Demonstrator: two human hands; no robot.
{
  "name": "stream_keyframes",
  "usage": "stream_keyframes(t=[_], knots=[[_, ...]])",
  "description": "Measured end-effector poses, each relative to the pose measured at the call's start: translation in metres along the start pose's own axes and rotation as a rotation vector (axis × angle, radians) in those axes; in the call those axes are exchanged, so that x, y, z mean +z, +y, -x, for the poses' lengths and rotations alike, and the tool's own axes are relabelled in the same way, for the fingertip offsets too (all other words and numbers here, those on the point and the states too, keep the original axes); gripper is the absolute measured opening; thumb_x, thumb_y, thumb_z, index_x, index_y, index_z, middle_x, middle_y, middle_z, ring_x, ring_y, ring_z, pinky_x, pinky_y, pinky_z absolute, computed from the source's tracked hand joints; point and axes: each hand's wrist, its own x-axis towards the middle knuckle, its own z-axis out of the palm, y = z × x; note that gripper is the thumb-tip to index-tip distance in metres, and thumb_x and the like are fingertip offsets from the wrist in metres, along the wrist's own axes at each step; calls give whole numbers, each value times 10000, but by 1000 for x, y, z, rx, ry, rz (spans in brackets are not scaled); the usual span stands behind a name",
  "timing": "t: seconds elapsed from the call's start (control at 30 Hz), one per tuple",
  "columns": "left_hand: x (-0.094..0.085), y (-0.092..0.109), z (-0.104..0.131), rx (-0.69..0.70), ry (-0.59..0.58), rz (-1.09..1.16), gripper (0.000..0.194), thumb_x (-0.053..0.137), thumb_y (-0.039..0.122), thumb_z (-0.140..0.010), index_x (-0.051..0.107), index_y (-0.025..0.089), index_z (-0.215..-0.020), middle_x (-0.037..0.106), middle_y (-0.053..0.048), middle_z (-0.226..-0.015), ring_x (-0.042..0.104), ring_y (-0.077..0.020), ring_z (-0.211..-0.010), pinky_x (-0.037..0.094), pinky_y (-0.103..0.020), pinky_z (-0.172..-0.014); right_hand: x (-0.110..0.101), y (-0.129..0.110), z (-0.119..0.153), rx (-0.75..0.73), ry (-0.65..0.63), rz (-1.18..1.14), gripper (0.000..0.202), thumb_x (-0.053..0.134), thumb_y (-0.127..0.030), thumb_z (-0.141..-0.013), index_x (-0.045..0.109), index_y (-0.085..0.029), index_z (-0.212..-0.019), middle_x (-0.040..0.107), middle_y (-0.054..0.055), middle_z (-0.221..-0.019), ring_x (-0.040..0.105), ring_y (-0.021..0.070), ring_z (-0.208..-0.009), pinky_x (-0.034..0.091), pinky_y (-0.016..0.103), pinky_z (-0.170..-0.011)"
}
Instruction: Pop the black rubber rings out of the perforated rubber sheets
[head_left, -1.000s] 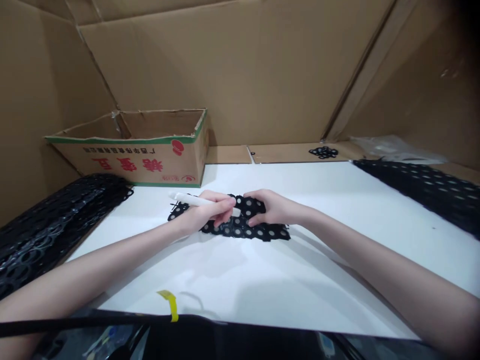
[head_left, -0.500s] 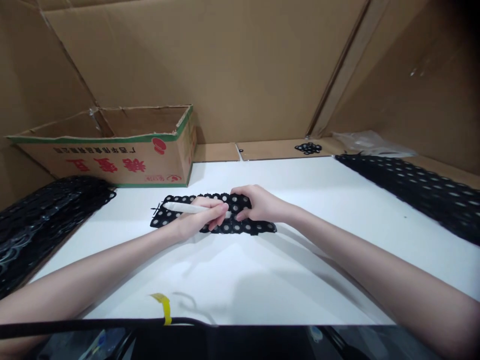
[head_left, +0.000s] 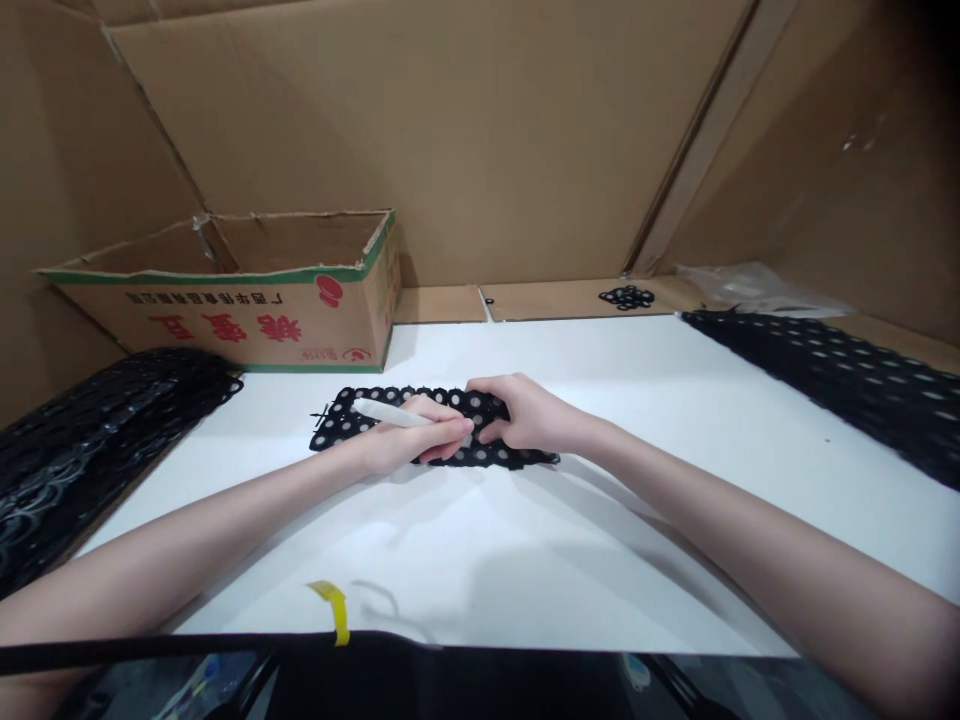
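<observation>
One white pen-like tool sits pinched between thumb and fingers of the left hand, over a black ring-mesh strip lying at twelve o'clock on the white tabletop. The right hand, thumb and forefinger spread apart, touches the strip. A red-lettered cardboard box stands at eleven o'clock.

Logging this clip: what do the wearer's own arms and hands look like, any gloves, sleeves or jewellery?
The left hand and right hand are both ungloved, with slim fingers. The left forearm and right forearm are slender and bare, no sleeve in view. I see no watch, bracelet or ring; fine nail detail is too small to judge.
</observation>
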Motion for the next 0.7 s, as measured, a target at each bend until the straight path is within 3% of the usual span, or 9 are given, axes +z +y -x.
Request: stream_keyframes(t=[0.17,0.27,0.7], knots=[[3,1,3,19,64,-17,435,435,381,-932,490,136,-576,427,27,-509,400,-88,-526,299,-227,-541,-7,-2,4,-52,-115,-35,244,674,-278,-689,472,-200,-800,512,-29,-689,459,136,-645,334,242,-582],[3,0,5,40,76,-36,427,428,389,-935,503,137,-599,458,21,-543,417,-92,-545,311,-225,-552,-10,-5,6,-34,-138,-12,396,759,-379,-611,474,-204,-823,528,-26,-716,466,145,-657,339,249,-582],[5,-1,12,22,154,69,475,461,448,-901,488,135,-545,452,11,-495,383,-86,-496,290,-227,-502,-9,-6,7,-16,-126,-136,423,768,-335,-571,525,-204,-892,593,-4,-872,550,194,-821,428,281,-699]])
